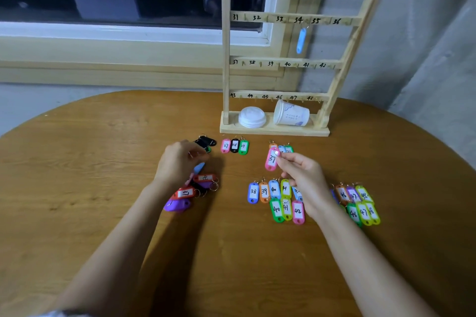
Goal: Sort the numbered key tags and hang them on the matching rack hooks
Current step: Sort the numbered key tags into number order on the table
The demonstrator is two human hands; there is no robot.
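Grip: your right hand (304, 175) is pinching tag 37 (270, 162) at its ring end, with thumb and forefinger closed on it.
Tag: it is sitting low over the table (103, 162), in front of your knuckles. Whether its tail is touching the wood, I cannot tell.
Axis: its long side is running away from you, ring end far and tail near, so the ring is already leading toward the rack (226, 59).
Left hand: your left hand (180, 162) is hovering over the pile (190, 193) with its fingers curling. I cannot tell whether they are gripping anything.
Hook: hook 37 (243, 63) is standing at the left end of the rail second from the bottom.
Direction: from your right hand it is lying forward, up and a little left, well apart.
Nearer hand: both are looking about equally far from it, but the right one is carrying the tag, so the reach is probably falling to it.
Next: you are likely needing to lift and keep the ring facing the peg.
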